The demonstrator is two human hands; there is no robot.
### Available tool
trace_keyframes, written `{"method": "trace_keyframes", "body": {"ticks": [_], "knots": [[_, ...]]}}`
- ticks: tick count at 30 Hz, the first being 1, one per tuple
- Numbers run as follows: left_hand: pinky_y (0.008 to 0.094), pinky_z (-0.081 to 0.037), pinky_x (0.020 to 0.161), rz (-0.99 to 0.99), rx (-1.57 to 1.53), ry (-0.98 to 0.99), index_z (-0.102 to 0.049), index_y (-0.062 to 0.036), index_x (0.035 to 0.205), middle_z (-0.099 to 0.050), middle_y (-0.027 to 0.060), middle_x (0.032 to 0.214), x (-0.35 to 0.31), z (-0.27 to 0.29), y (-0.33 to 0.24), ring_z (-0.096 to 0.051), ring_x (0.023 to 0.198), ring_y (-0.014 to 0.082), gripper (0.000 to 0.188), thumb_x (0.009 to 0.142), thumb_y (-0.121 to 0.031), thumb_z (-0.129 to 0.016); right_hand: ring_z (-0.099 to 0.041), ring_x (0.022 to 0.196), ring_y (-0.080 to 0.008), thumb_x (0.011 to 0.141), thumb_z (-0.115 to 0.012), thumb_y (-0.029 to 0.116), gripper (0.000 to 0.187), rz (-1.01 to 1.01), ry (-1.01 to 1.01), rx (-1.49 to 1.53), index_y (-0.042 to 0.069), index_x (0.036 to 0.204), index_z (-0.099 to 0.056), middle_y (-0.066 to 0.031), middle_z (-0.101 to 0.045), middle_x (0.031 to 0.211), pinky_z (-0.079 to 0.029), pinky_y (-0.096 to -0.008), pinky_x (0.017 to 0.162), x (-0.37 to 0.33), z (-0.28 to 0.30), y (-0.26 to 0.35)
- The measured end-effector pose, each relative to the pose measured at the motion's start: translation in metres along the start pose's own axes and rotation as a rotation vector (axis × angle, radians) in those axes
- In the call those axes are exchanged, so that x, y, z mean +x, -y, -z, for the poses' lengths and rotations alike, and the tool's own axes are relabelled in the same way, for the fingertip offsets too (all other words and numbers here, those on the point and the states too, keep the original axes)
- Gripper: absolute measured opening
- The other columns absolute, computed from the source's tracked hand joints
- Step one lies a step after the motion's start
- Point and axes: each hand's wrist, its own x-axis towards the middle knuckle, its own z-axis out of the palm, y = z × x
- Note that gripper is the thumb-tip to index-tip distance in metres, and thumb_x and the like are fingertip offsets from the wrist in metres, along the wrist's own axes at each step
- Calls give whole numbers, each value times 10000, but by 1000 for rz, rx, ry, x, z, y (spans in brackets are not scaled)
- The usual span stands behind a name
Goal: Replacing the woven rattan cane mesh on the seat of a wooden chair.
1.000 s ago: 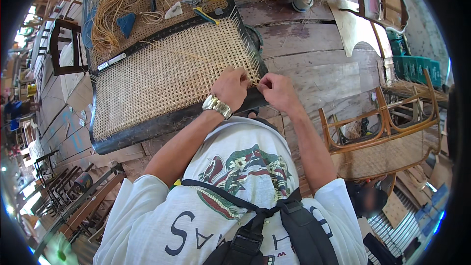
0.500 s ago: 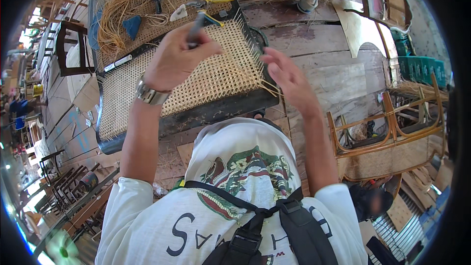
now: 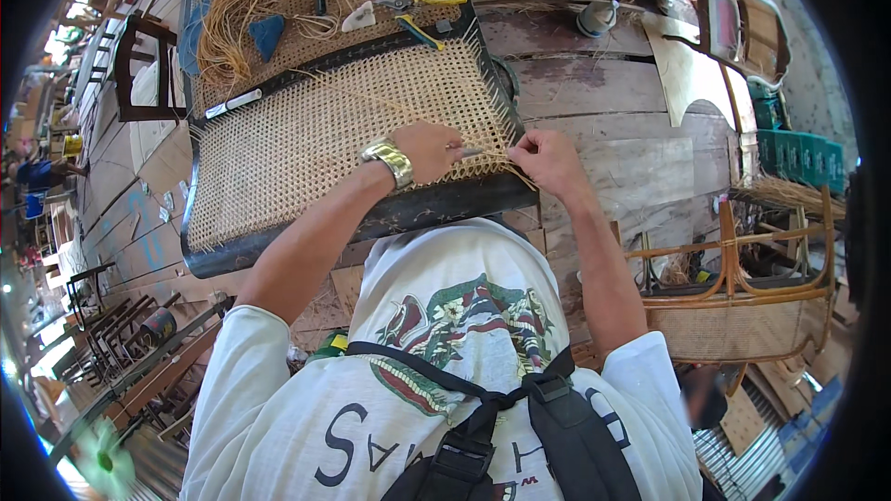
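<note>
the left hand (image 3: 429, 153) is gripping a slim grey pointed tool (image 3: 471, 152), fingers curled closely around it, and the tip is pointing right over the woven cane panel (image 3: 306, 153). the right hand (image 3: 549, 162) is pinching, thumb and fingertips nearly together, and seems to be holding a pale cane strand (image 3: 498, 156) at the panel's near right corner; the fingertips are hiding exactly how much. the panel is lying against a black frame (image 3: 436, 199), its loose ends (image 3: 502, 97) sticking out along the right edge. good work here is probably calling for holding the strand lightly taut and flat, easing the tip between canes at a low angle rather than prying, and leaving the right fingertips out of its line.
</note>
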Motion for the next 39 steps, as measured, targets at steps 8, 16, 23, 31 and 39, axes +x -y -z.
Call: {"method": "trace_keyframes", "body": {"ticks": [8, 16, 23, 31, 39], "knots": [[467, -558, 727, 49, 395, 41, -755, -110, 920, -726, 166, 883, 11, 11, -47, -707, 846, 353, 296, 899, -361, -601, -678, 717, -355, 779, -668, 236, 204, 12, -95, -135, 33, 778, -696, -183, -687, 755, -532, -437, 677, -10, 3, 19], [465, -573, 722, 4, 226, -36, -744, -25, 876, -722, 215, 879, 14, -15, -45, -719, 844, 369, 231, 848, -177, -572, -685, 739, -346, 805, -702, 290, 231, -83, 67, -46, 61, 825, -717, -165, -699, 773, -532, -437, 687, -6, 6, 13], [468, -536, 711, 137, -45, 21, -740, -64, 889, -709, 206, 836, 30, -16, -20, -687, 743, 388, 417, 909, -449, -582, -688, 736, -318, 816, -716, 291, 215, -24, -9, -53, 76, 820, -725, -131, -711, 781, -522, -432, 681, -12, -20, 12], [433, -542, 721, 186, 156, -16, -727, -72, 877, -718, 145, 854, 1, 63, 16, -694, 793, 309, 497, 862, -560, -639, -682, 871, -346, 803, -592, 154, 138, 60, -64, -415, 87, 782, -711, -185, -704, 856, -503, -475, 755, -18, -23, 39], [204, -394, 449, -51, -319, -61, -614, -78, 693, -562, -26, 550, -34, 147, 23, -538, 491, 34, 472, 894, -494, -710, -670, 845, -142, 979, -623, 229, 258, 257, 234, 723, 6, 1099, -669, -66, -702, 947, -536, -310, 753, 17, -18, 78]]}}
